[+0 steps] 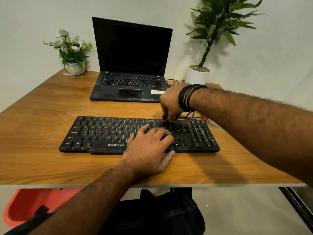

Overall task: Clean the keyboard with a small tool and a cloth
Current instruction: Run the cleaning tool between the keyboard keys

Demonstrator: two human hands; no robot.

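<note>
Dark fabric trousers (152, 216) fill the bottom centre, below the wood-grain laminate surface (42, 116). At mid-frame lies a dusty black plastic keyboard (105, 134) with yellow legends; the left hand (149, 146) rests flat on its right-centre keys, fingers relaxed. Above, the blurred right hand (171, 104) curls its fingers at the keyboard's top edge; whether they grip anything cannot be told.

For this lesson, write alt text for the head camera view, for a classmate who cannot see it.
A person's left hand rests flat on a black keyboard while the right hand, blurred, works at its top edge. Behind on the wooden table stand an open laptop and two potted plants.
</note>
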